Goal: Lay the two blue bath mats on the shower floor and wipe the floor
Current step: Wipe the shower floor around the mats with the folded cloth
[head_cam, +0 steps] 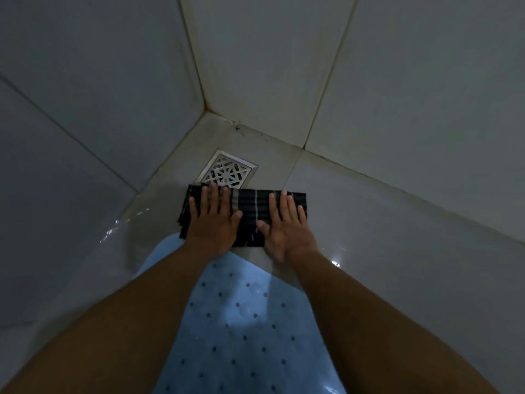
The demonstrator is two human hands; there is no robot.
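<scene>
A dark striped cloth (pixel 250 211) lies folded flat on the pale tiled shower floor (pixel 383 237), just in front of the drain. My left hand (pixel 211 220) presses flat on the cloth's left half, fingers spread. Over the right half lies my right hand (pixel 287 226), palm down, with its heel on the tile. A light blue bath mat (pixel 244 331) with small dark holes lies on the floor beneath my forearms, its far rounded end reaching the cloth's near edge. Only one mat is in sight.
A square metal drain grate (pixel 227 170) sits in the floor corner, touching the cloth's far edge. Grey tiled walls (pixel 99 81) close in on the left and at the back right, meeting in a corner behind the drain. Wet glints show on the floor.
</scene>
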